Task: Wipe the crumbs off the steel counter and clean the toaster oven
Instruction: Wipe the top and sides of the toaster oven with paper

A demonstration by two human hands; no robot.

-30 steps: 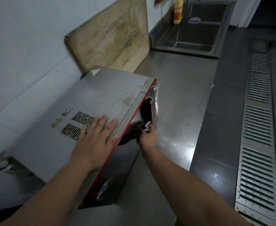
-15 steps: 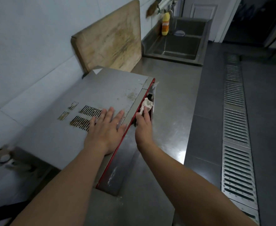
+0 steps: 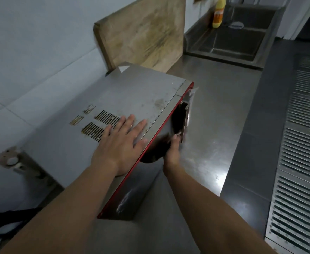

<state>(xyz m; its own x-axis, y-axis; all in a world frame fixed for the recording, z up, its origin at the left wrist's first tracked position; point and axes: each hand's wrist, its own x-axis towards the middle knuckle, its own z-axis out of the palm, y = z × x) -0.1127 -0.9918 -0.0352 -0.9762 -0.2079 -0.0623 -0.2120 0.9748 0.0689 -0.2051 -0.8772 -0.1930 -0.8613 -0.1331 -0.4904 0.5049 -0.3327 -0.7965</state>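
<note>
From the head camera, the toaster oven (image 3: pixel 132 99) fills the middle of the frame: a boxy brushed-steel shell with a red front edge, its top dulled by brown spots and pierced by rows of narrow vent slots (image 3: pixel 103 125) left of centre. It sits on the steel counter (image 3: pixel 214 125), whose smooth surface shows smears and glare toward the right. Behind it, in the upper centre, a worn, stained wooden cutting board (image 3: pixel 143 32) leans against the pale tiled wall, and a steel sink (image 3: pixel 229 41) with a yellow bottle (image 3: pixel 218 13) lies in the upper right. A slatted metal floor drain (image 3: pixel 297 153) runs down the right edge. The left hand (image 3: pixel 119 145) lies flat, palm down and fingers spread, on the oven's top beside the vents, gripping nothing. The right hand (image 3: pixel 172 151) reaches along the dark front, fingers curled around a small pale cloth (image 3: pixel 178 133) at the lower edge of the handle recess. Half a second ago that hand and cloth were higher, up near the red top edge; now they have dropped lower on the front, while the left hand has stayed planted.
</note>
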